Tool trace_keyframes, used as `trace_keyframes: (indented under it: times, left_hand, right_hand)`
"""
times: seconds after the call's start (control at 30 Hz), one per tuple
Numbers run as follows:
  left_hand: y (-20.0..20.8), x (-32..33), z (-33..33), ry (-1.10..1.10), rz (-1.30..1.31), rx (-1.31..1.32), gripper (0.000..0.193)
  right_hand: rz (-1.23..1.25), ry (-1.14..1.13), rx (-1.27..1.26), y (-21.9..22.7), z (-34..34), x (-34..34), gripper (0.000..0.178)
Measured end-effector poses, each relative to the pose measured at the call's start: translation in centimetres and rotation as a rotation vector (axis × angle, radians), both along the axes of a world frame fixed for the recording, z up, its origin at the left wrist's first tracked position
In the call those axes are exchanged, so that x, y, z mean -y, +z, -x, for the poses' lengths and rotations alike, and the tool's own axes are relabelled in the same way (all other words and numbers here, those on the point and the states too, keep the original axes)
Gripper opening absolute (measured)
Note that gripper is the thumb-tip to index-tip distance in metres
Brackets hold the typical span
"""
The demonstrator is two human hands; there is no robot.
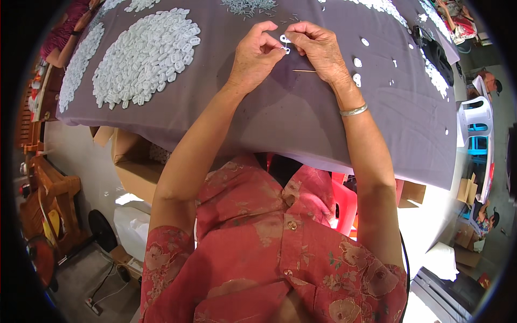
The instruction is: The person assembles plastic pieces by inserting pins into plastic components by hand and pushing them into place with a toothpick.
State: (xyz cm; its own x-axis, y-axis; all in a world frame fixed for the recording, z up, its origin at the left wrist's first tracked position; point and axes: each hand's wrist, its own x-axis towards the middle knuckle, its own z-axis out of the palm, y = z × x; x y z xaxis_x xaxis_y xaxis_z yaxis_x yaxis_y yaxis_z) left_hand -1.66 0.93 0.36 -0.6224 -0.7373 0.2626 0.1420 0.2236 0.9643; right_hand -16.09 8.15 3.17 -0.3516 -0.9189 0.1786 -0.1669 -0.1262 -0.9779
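Above the cloth-covered table, my left hand (258,58) and my right hand (321,51) meet almost fingertip to fingertip. My left thumb and a finger pinch a small white plastic piece (286,51). Just above it, another small white plastic piece (284,39) with a dark hole is closed between my right thumb and forefinger. A thin pale line seems to join the two; its kind is too small to make out. Below my right palm is a thin brown stick (305,70); whether the hand holds it or it lies on the cloth, I cannot tell.
A big pile of white oval pieces (148,59) lies left on the grey-brown tablecloth (280,118), with a longer pile (81,70) beyond. Grey pins (249,5) are heaped at the far side. Loose white pieces (357,62) lie right of my hand. Another person's arm (62,51) shows far left.
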Motion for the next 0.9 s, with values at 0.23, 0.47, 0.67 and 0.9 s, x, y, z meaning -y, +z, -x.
trace_keyframes:
  times: [0.23,0.47,0.67,0.9]
  left_hand:
    - [0.28,-0.17,-0.06,0.003,-0.033,0.016,0.046]
    - [-0.08,0.05,-0.01,0.0,-0.009,0.008,0.046]
    - [0.1,-0.01,-0.02,-0.013,-0.002,0.001,0.045]
    - [0.17,-0.06,-0.07,-0.006,0.015,0.009,0.045]
  right_hand:
    - [0.011,-0.018,-0.068,-0.08,-0.01,0.02,0.011]
    - [0.034,-0.024,-0.179,-0.07,0.11,-0.04,0.011]
    - [0.038,-0.023,-0.191,-0.19,0.28,-0.01,0.011]
    - [0.034,-0.021,-0.175,-0.03,0.08,-0.05,0.012]
